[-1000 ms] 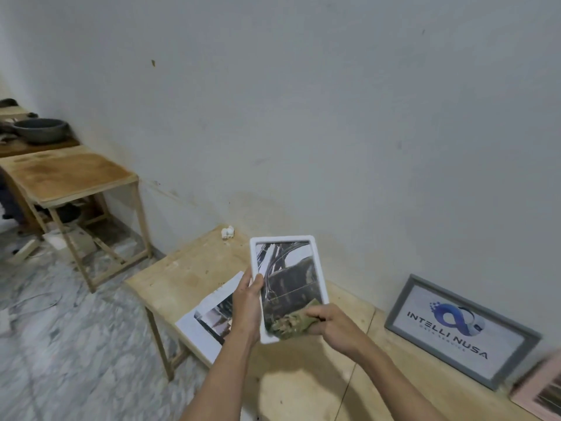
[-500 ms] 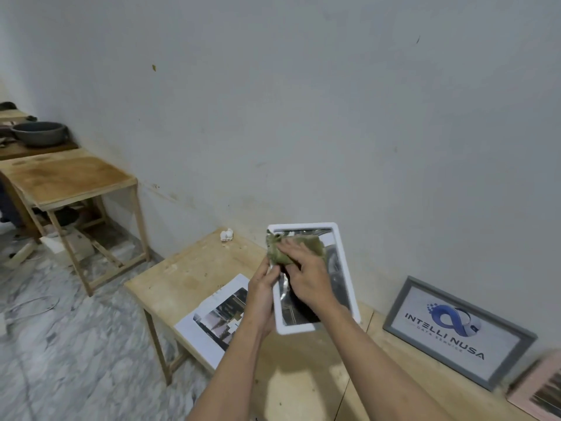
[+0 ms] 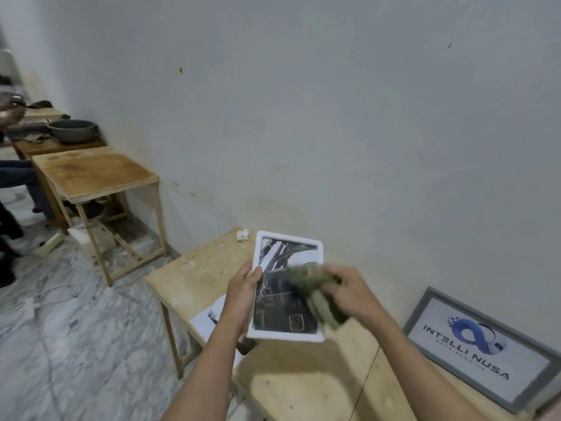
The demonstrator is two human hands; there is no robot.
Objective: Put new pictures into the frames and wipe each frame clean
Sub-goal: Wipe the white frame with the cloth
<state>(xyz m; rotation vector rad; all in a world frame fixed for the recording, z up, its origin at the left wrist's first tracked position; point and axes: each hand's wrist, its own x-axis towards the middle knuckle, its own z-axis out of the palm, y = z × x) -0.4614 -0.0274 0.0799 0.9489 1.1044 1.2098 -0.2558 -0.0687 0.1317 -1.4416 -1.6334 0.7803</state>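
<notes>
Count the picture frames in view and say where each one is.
2. The white frame is held up over the table in the left hand. The grey frame leans against the wall at the right. Another may sit past the right edge.

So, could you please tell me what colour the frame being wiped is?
White: the picture frame has a plain white border, seen in the head view.

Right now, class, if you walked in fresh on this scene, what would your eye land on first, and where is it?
First the white frame in mid-scene, held up over the wooden table by the left hand while the right hand presses a green cloth to its glass. Next, the grey frame with a blue logo, leaning on the wall at the right. Far left, a dark bowl sits on another table.
</notes>
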